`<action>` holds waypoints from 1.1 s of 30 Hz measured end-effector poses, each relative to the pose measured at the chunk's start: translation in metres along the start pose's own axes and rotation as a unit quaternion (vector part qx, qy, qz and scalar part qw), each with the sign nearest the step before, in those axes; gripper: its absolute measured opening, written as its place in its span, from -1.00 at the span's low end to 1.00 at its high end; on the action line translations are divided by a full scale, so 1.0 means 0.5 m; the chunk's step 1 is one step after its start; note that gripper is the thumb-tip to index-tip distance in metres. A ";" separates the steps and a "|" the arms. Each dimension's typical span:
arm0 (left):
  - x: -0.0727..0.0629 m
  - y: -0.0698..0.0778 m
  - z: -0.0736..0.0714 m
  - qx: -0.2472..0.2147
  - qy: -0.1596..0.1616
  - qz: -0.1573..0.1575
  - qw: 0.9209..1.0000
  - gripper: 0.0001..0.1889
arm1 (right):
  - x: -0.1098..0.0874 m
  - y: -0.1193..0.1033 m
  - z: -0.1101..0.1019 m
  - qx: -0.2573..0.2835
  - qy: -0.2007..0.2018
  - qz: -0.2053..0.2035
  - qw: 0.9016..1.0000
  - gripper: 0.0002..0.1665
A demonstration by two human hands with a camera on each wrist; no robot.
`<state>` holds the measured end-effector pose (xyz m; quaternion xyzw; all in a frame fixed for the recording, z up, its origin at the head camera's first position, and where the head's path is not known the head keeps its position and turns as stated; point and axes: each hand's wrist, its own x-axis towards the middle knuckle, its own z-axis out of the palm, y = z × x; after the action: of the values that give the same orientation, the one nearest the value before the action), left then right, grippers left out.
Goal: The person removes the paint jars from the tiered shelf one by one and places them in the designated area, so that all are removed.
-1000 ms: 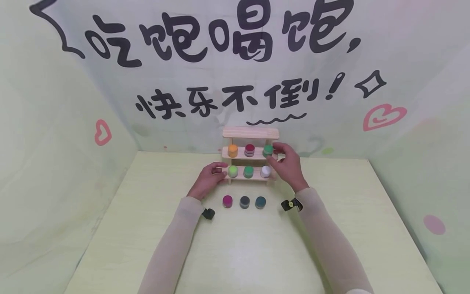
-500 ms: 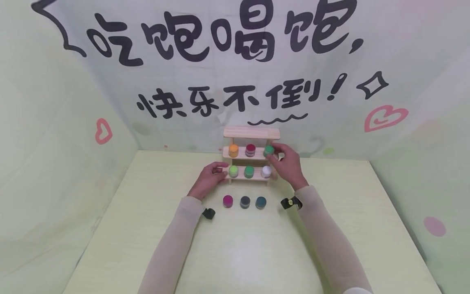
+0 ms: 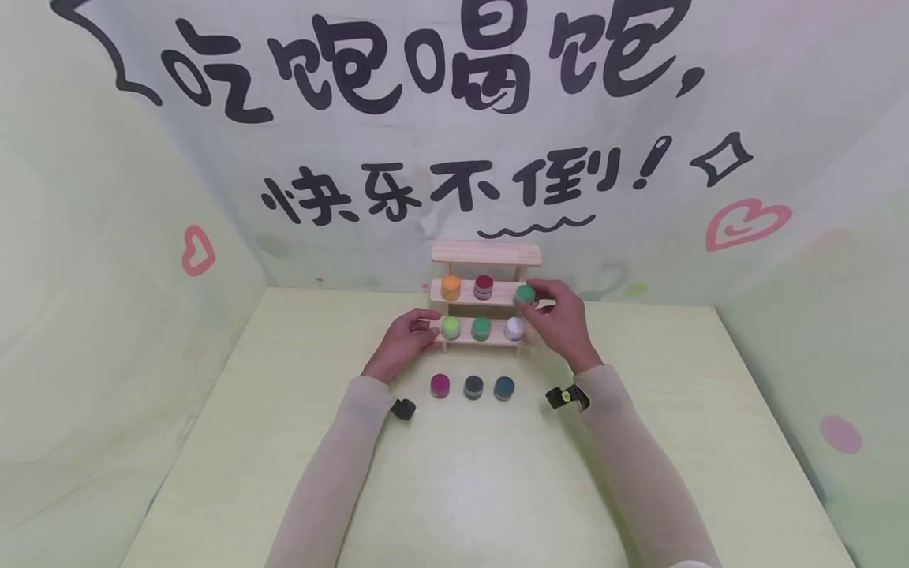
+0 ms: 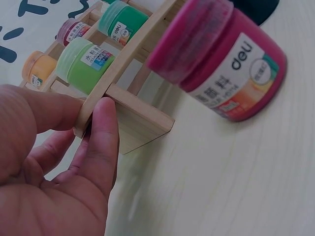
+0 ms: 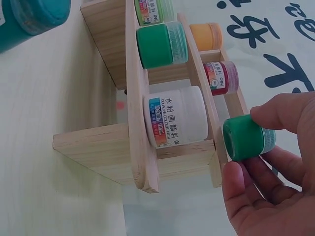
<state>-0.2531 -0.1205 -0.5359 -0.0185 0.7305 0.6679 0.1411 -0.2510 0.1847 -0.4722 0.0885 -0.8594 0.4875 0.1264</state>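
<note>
A small tiered wooden shelf (image 3: 486,252) stands at the back of the table. My left hand (image 3: 402,345) pinches the left end of its lowest tier between thumb and fingers, beside a light green paint jar (image 4: 86,66). With thumb and fingers my right hand (image 3: 566,323) grips a green paint jar (image 5: 246,136) at the right end of the middle tier, tilted in the right wrist view. An orange jar (image 3: 450,287) and a dark red jar (image 3: 484,286) share that tier. Below stand another green jar (image 3: 481,329) and a white jar (image 5: 178,117).
In front of the shelf, a magenta jar (image 3: 439,386), a dark grey jar (image 3: 473,386) and a teal jar (image 3: 504,387) stand in a row on the table (image 3: 454,489). A cloth backdrop (image 3: 341,260) with black lettering hangs close behind the shelf.
My right hand has shifted the green jar slightly right and toward me at the end of the middle tier. The left hand keeps its hold on the shelf.
</note>
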 end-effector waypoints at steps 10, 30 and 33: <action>-0.003 0.000 -0.001 -0.005 0.011 0.001 1.000 -0.68 | -0.029 -0.006 0.000 0.007 -0.015 -0.003 1.000 -0.52; 0.007 -0.011 -0.002 0.025 0.006 0.030 0.999 -0.68 | -0.095 -0.032 0.024 0.035 -0.035 -0.010 0.999 -0.53; 0.008 -0.017 -0.005 0.027 0.004 0.040 0.999 -0.68 | -0.106 -0.035 0.030 0.044 -0.042 -0.012 0.998 -0.52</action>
<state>-0.2557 -0.1233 -0.5448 0.0122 0.7492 0.6527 0.1118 -0.1977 0.1645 -0.4816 0.1241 -0.8407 0.5190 0.0921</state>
